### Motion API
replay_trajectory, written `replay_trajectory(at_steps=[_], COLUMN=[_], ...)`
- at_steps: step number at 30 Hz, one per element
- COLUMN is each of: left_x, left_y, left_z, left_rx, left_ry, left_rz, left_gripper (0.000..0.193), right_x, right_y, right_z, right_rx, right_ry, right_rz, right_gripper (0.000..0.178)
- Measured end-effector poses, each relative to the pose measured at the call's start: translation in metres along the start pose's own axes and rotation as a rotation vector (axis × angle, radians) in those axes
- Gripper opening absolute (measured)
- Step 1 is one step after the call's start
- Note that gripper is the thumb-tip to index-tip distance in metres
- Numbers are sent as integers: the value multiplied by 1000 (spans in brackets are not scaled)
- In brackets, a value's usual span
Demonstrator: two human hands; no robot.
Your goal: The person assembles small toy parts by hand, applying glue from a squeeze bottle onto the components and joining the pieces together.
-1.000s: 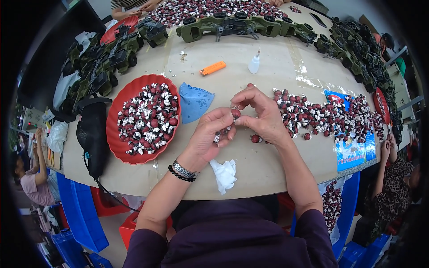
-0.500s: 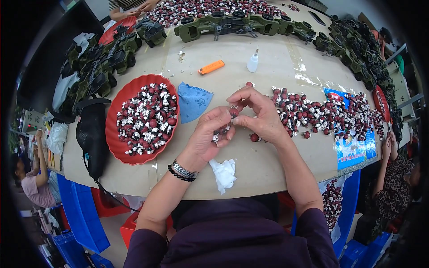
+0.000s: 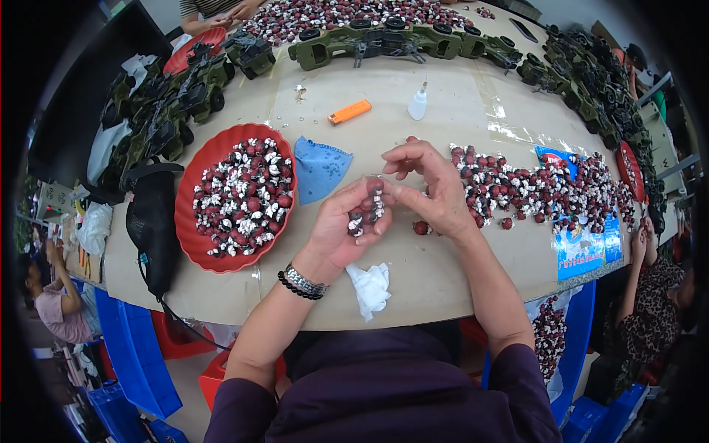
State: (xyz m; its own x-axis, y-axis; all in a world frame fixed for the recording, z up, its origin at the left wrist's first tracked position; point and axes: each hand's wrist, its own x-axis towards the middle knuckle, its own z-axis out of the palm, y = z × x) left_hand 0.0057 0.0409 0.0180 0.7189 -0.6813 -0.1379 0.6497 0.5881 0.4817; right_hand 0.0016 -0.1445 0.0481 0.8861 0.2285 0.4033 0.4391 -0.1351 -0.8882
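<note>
Several small dark-red and white figures, like tiny round-headed dolls, [image 3: 362, 218] lie in my left hand [image 3: 334, 230], whose fingers curl around them with the palm up. Just to its right, my right hand [image 3: 441, 198] has its thumb and fingers apart, with nothing visible between them. The right thumb tip comes close to the left fingertips; I cannot tell whether they touch. Left of my hands, a scalloped red dish [image 3: 185, 225] is heaped with the same figures. A loose pile of figures [image 3: 509, 186] spreads over the table to the right.
A blue cloth [image 3: 317, 171] lies beside the dish and a crumpled white tissue [image 3: 370, 289] near the table edge. Farther back are an orange lighter-shaped piece [image 3: 349, 111] and a white nozzle bottle [image 3: 418, 103]. Green toy vehicles [image 3: 384, 44] line the table's sides and back. Other people sit around.
My right hand's fingers have spread and drawn slightly away from the left hand. The left fingers have loosened, showing more of the figures in the palm.
</note>
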Motion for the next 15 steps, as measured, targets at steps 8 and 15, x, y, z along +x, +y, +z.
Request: replay_trajectory(at_steps=[8,15], left_x=[1,-1], left_y=[1,1], left_z=[0,6], left_rx=[-29,35], left_ry=[6,-46], left_rz=[8,88], left_gripper=[30,34], right_x=[8,6], right_y=[4,31], right_z=[-16,-21], right_rx=[-434,-993], right_ry=[397,174], right_rz=[107,18], right_gripper=[23,30])
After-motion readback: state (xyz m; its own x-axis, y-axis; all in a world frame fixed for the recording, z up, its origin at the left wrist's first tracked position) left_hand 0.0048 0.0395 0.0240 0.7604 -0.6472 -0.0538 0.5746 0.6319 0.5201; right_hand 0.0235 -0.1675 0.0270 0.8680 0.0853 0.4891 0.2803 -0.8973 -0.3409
